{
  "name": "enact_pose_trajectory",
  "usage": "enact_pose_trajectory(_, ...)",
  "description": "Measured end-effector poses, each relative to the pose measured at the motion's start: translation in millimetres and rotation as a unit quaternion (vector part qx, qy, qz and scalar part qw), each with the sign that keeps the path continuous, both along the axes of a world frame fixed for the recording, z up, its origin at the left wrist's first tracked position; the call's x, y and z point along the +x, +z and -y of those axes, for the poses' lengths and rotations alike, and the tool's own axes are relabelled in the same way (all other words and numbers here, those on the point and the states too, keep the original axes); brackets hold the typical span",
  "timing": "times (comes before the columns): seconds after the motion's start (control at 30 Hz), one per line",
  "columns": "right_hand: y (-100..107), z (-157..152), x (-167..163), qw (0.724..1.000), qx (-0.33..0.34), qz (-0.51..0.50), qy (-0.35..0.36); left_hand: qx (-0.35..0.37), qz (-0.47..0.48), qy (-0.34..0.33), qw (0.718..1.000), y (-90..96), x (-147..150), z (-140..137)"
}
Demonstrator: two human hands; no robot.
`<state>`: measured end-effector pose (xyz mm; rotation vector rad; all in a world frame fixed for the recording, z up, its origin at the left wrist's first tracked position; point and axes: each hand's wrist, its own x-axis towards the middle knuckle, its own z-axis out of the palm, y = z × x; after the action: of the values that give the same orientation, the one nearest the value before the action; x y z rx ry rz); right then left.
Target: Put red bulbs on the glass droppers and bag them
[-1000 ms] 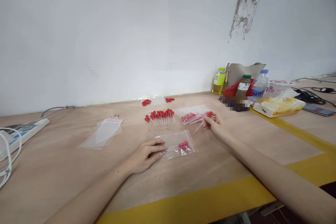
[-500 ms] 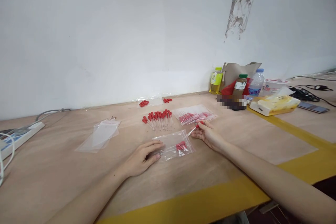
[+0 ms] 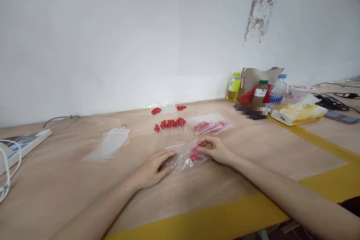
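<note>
A clear zip bag (image 3: 184, 157) lies on the brown-covered table with several red-bulbed droppers (image 3: 194, 156) inside. My left hand (image 3: 156, 168) holds the bag's left end, fingers on the far side and thumb on the near side. At the bag's right end, my right hand (image 3: 215, 150) pinches a dropper by its red bulb (image 3: 196, 147); the slim tube now lies within the bag's outline. Just beyond, loose droppers (image 3: 171, 127) are lined up in a row, bulbs away from me. Filled bags of droppers (image 3: 210, 123) are piled to their right.
Flat zip bags (image 3: 115, 142) lie at left, near a power strip (image 3: 30, 148). Small heaps of red bulbs (image 3: 156, 111) sit by the wall. At right are a yellow-capped bottle (image 3: 234, 87), a green-capped bottle (image 3: 260, 93), a tissue pack (image 3: 298, 114) and a phone (image 3: 343, 116).
My right hand has moved left and slightly down, carrying the dropper from the bag's right edge into the bag. The left hand stays at the bag's left end.
</note>
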<state>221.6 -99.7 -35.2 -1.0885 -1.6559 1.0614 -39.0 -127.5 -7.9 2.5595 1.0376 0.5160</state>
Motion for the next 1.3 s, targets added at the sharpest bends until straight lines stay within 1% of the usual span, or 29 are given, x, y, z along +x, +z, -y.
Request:
enact_pose_trajectory(0.07, 5.0, 1.4, -0.7, 0.999, 0.0, 0.037, 0.04, 0.001, -0.001, 0.0, 1.0, -0.1, 0.2, -0.2)
enact_pose_trajectory(0.17, 12.3, 4.1, 1.2, 0.99, -0.01, 0.06, 0.129, 0.003, -0.004, 0.003, 1.0, -1.4, 0.1, -0.9)
enact_pose_trajectory(0.23, 12.0, 3.5, 3.2, 0.986, -0.022, 0.06, 0.152, 0.005, -0.007, 0.005, 1.0, -2.3, -0.3, -1.4)
enact_pose_trajectory(0.27, 10.0, 2.1, 4.4, 0.988, -0.026, 0.054, 0.141, 0.006, -0.009, 0.003, 1.0, -2.6, -0.5, -1.7)
enact_pose_trajectory(0.3, 7.1, 0.0, 5.8, 0.992, -0.03, 0.048, 0.115, 0.007, -0.01, 0.001, 1.0, -2.7, -0.7, -1.8)
enact_pose_trajectory(0.4, -0.4, -9.4, 12.1, 0.998, -0.03, 0.053, 0.003, 0.011, -0.014, -0.013, 1.0, -2.0, -1.0, -1.3)
enact_pose_trajectory(0.43, -0.6, -13.0, 14.4, 0.997, -0.014, 0.068, -0.032, 0.013, -0.014, -0.018, 1.0, -1.7, -0.9, -1.0)
enact_pose_trajectory(0.5, 4.2, -20.5, 17.3, 0.989, 0.055, 0.112, -0.083, 0.015, -0.013, -0.025, 0.999, -1.1, -0.7, -0.2)
enact_pose_trajectory(0.57, 14.4, -29.2, 15.0, 0.971, 0.133, 0.164, -0.111, 0.015, -0.013, -0.032, 0.999, -0.5, -0.2, 0.6)
enact_pose_trajectory(0.6, 20.4, -34.3, 11.0, 0.962, 0.157, 0.19, -0.115, 0.014, -0.012, -0.034, 0.999, -0.3, 0.1, 1.0)
enact_pose_trajectory(0.63, 26.3, -40.2, 5.1, 0.955, 0.162, 0.217, -0.119, 0.014, -0.011, -0.036, 0.999, 0.0, 0.4, 1.4)
enact_pose_trajectory(0.7, 35.6, -54.5, -11.3, 0.946, 0.133, 0.264, -0.13, 0.015, -0.01, -0.039, 0.999, 0.5, 1.1, 1.9)
enact_pose_trajectory(0.77, 39.6, -71.2, -30.2, 0.938, 0.082, 0.292, -0.17, 0.02, -0.01, -0.041, 0.999, 0.8, 1.8, 2.1)
enact_pose_trajectory(0.87, 36.6, -96.2, -53.0, 0.931, 0.03, 0.294, -0.216, 0.032, -0.007, -0.043, 0.999, 0.7, 2.3, 1.7)
enact_pose_trajectory(1.0, 27.5, -118.2, -65.7, 0.928, -0.039, 0.282, -0.242, 0.05, 0.006, -0.046, 0.998, -0.4, 2.2, 1.6)
enact_pose_trajectory(1.07, 25.8, -122.6, -67.6, 0.931, -0.056, 0.268, -0.243, 0.057, 0.012, -0.043, 0.997, -1.0, 1.7, 2.4)
enact_pose_trajectory(1.17, 29.8, -122.2, -67.0, 0.941, -0.06, 0.235, -0.235, 0.063, 0.017, -0.032, 0.997, -2.3, 0.4, 3.8)
enact_pose_trajectory(1.3, 42.6, -107.2, -50.5, 0.96, -0.047, 0.181, -0.208, 0.069, 0.011, -0.03, 0.997, -3.1, -0.8, 3.9)
